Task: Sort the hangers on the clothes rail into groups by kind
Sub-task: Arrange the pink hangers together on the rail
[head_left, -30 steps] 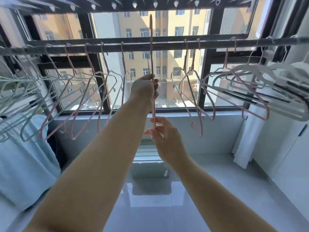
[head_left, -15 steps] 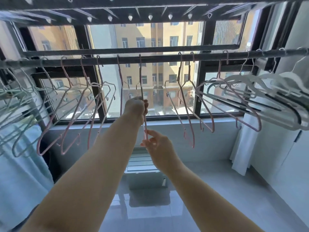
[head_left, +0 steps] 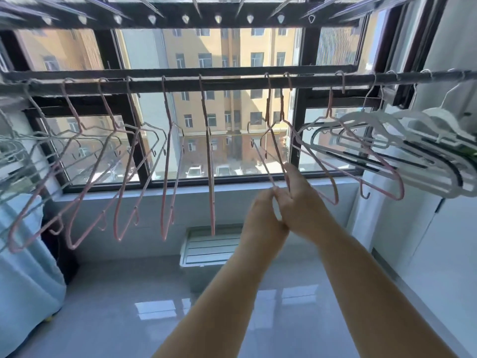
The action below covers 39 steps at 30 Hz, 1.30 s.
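A dark clothes rail [head_left: 232,82] runs across the window. Thin pale grey hangers [head_left: 15,151] crowd its left end. Several pink wire hangers [head_left: 167,120] hang spaced along the left and middle, the last one [head_left: 210,164] edge-on. Two more pink hangers [head_left: 267,104] [head_left: 281,107] hang right of centre. My left hand [head_left: 263,215] pinches the lower wire of one, and my right hand [head_left: 302,200] grips the wire of the other just beside it. Another pink hanger [head_left: 333,117] hangs among thick white plastic hangers [head_left: 413,140] at the right end.
A second rack with clips [head_left: 180,18] sits above the rail. Blue fabric [head_left: 25,254] hangs at the left. A white cabinet [head_left: 426,241] stands at the right, and a white vent unit [head_left: 211,246] sits under the window sill above a glossy tiled floor.
Both hands let go of the pink hanger they held at the middle of the rail; it now hangs there alone. They moved right and took hold of the two pink hangers.
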{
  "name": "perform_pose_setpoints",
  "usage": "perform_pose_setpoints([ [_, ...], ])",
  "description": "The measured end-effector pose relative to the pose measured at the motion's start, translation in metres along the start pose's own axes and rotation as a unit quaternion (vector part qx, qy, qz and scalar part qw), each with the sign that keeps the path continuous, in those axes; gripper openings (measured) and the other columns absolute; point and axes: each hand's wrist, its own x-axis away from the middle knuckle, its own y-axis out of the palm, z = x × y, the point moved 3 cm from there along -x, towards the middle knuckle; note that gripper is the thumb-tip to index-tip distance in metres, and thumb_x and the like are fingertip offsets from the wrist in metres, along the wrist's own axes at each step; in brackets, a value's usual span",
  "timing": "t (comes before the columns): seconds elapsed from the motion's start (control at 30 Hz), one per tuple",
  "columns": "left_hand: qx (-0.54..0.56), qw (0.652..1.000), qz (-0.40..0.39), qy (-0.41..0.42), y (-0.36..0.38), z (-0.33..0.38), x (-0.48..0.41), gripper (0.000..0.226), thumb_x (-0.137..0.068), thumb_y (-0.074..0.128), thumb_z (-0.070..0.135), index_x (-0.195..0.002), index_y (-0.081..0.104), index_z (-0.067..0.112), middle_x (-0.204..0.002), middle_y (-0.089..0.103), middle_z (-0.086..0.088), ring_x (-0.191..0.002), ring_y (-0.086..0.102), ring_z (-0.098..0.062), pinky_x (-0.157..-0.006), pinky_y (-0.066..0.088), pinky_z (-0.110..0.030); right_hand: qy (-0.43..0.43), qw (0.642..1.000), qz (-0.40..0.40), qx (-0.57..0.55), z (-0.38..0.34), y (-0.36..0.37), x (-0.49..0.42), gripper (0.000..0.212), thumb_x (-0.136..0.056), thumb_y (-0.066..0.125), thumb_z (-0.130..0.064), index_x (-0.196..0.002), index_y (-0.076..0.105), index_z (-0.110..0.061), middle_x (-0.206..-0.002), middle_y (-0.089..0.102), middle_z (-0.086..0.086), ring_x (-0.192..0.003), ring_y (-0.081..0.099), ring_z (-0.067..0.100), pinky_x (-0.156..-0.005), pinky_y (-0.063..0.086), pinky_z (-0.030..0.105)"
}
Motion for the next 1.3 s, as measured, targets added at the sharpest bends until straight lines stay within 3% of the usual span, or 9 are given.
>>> perform_pose_setpoints([
  [0.07,-0.027,1.000,0.009,0.008,0.007,-0.005,0.007,0.033,-0.078,0.050,-0.002,-0.108,0.056,0.009,-0.099,0.064,-0.007,-0.091,0.058,-0.018,-0.072,0.040,-0.019,0.040,0.999,-0.012,-0.020,0.008,0.008,-0.008,0.052,-0.096,0.038,-0.014,-0.144,0.021,-0.015,-0.146,0.035,0.011,-0.132,0.036,0.026,-0.105,0.028,0.030],
  [0.2,-0.022,0.999,0.048,0.002,0.006,-0.012,0.010,0.035,-0.082,0.049,-0.001,-0.114,0.054,0.012,-0.102,0.065,-0.004,-0.079,0.058,-0.012,-0.062,0.040,-0.006,0.058,0.996,-0.003,-0.070,0.015,0.020,-0.018,0.037,-0.094,0.039,-0.007,-0.131,0.039,-0.013,-0.120,0.055,0.010,-0.100,0.054,0.023,-0.093,0.046,0.043],
  [0.37,-0.003,0.996,0.091,0.024,-0.008,-0.019,0.010,0.038,-0.081,0.053,-0.003,-0.112,0.060,0.017,-0.097,0.069,0.003,-0.078,0.066,-0.008,-0.074,0.054,-0.023,0.032,0.987,0.016,-0.156,0.008,0.032,-0.024,0.048,-0.093,0.036,0.001,-0.138,0.036,-0.016,-0.089,0.055,-0.004,-0.094,0.059,0.018,-0.089,0.052,0.040],
  [0.53,-0.011,0.991,0.131,0.031,-0.025,-0.024,0.015,0.036,-0.079,0.055,-0.002,-0.106,0.066,0.019,-0.080,0.071,0.004,-0.072,0.065,-0.005,-0.064,0.049,-0.013,0.031,0.978,0.002,-0.208,-0.001,0.048,-0.026,0.045,-0.094,0.034,0.001,-0.136,0.039,-0.015,-0.092,0.055,-0.004,-0.103,0.060,0.019,-0.086,0.054,0.043],
  [0.77,0.002,0.988,0.151,0.013,-0.039,-0.031,0.020,0.029,-0.079,0.057,0.003,-0.102,0.069,0.016,-0.073,0.071,0.002,-0.066,0.063,-0.007,-0.061,0.048,-0.017,0.028,0.969,-0.023,-0.246,-0.014,0.060,-0.026,0.047,-0.095,0.031,0.004,-0.137,0.037,-0.017,-0.095,0.050,0.002,-0.083,0.057,0.008,-0.067,0.050,0.027],
  [0.93,-0.014,0.985,0.170,0.004,-0.048,-0.029,0.020,0.026,-0.079,0.061,0.007,-0.101,0.070,0.019,-0.068,0.068,0.007,-0.065,0.063,-0.005,-0.057,0.043,-0.008,0.034,0.958,-0.048,-0.280,-0.022,0.064,-0.032,0.050,-0.094,0.031,0.007,-0.139,0.034,-0.014,-0.087,0.048,-0.003,-0.083,0.057,0.012,-0.077,0.052,0.031],
  [1.03,-0.021,0.986,0.168,-0.002,-0.049,-0.031,0.021,0.027,-0.079,0.062,0.008,-0.102,0.069,0.020,-0.070,0.071,0.000,-0.064,0.063,-0.009,-0.061,0.045,-0.014,0.031,0.970,-0.069,-0.229,-0.023,0.062,-0.030,0.047,-0.095,0.037,0.000,-0.140,0.036,-0.013,-0.093,0.054,-0.001,-0.092,0.058,0.017,-0.072,0.048,0.021],
  [1.13,-0.049,0.984,0.173,0.003,-0.047,-0.035,0.027,0.036,-0.079,0.065,0.007,-0.114,0.062,0.015,-0.079,0.069,0.003,-0.070,0.063,-0.004,-0.073,0.050,-0.015,-0.020,0.997,-0.064,-0.047,-0.022,0.048,-0.023,0.042,-0.095,0.046,-0.023,-0.136,0.041,-0.014,-0.125,0.055,0.006,-0.115,0.053,0.021,-0.095,0.040,0.028],
  [1.3,-0.080,0.975,0.208,0.005,-0.043,-0.027,0.035,0.054,-0.078,0.067,0.010,-0.128,0.045,0.013,-0.108,0.053,0.003,-0.100,0.051,-0.010,-0.087,0.039,-0.011,-0.155,0.972,0.163,0.065,-0.019,-0.031,-0.004,0.032,-0.087,0.058,-0.018,-0.120,0.057,-0.017,-0.127,0.051,0.004,-0.121,0.045,0.017,-0.097,0.027,0.017],
])
